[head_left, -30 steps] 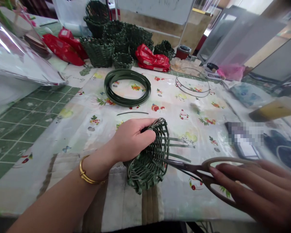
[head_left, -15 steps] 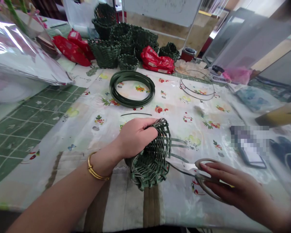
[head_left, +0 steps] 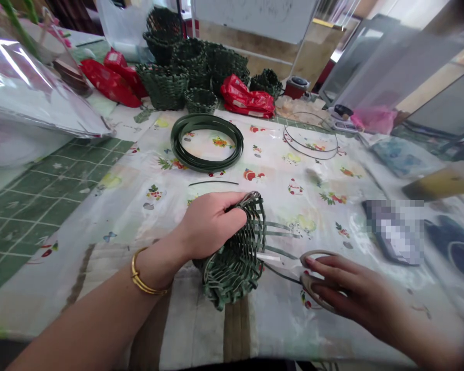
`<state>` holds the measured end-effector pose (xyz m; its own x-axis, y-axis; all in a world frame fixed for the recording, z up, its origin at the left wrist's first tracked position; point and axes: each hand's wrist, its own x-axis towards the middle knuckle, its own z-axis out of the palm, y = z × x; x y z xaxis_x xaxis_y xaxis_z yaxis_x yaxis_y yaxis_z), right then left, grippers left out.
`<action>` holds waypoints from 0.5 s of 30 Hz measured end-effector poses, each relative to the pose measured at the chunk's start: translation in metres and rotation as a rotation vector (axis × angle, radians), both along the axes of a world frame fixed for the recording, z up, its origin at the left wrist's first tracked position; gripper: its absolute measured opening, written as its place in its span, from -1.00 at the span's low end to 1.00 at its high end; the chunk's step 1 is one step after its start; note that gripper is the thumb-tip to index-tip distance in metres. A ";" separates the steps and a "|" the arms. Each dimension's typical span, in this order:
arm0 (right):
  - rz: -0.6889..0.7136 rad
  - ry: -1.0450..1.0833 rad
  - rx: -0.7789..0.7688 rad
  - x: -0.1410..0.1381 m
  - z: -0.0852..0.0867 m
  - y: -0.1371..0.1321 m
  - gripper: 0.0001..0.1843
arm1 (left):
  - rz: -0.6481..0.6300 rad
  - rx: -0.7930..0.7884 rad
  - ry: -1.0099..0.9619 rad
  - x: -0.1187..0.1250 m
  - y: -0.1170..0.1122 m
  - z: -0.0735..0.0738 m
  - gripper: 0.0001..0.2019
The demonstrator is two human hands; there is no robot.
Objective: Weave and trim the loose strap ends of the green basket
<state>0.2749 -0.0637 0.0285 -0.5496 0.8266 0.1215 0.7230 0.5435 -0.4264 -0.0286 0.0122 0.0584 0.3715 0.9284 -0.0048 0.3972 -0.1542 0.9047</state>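
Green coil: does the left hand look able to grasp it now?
Probably not: the left hand holds the woven basket, though only a thin strip lies between hand and green coil.

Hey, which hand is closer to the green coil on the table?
Left. The left hand, on the woven basket, is on the near side of the green coil; the right hand, holding scissors, is farther away to the right.

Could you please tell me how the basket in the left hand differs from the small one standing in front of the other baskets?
The held basket is gripped by the left hand and looks tilted, while the small basket stands upright, untouched. Loose strips stick out from the held basket; none show on the small basket. Both are green and woven.
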 end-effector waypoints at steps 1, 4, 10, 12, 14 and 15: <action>-0.047 0.026 -0.132 0.001 -0.001 0.002 -0.64 | -0.013 0.001 0.010 0.001 0.000 0.001 -0.70; -0.187 0.104 -0.498 0.003 0.002 0.011 -0.65 | -0.025 -0.009 0.012 0.003 -0.001 0.001 -0.70; -0.240 0.218 -0.665 -0.002 0.005 0.025 -0.64 | -0.009 -0.038 -0.009 0.002 0.001 0.001 -0.70; -0.152 0.096 -0.521 -0.006 0.003 0.024 -0.62 | 0.001 -0.030 0.006 0.002 0.001 0.001 -0.71; 0.007 -0.082 -0.278 -0.011 -0.002 0.022 -0.57 | 0.006 -0.027 0.018 0.002 0.001 0.001 -0.70; 0.092 -0.177 -0.149 -0.013 -0.005 0.021 -0.55 | 0.007 -0.027 0.021 0.002 0.000 0.001 -0.70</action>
<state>0.2622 -0.0424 0.0239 -0.6251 0.7738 -0.1031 0.7442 0.5508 -0.3779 -0.0267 0.0126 0.0594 0.3641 0.9306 -0.0373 0.4168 -0.1270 0.9001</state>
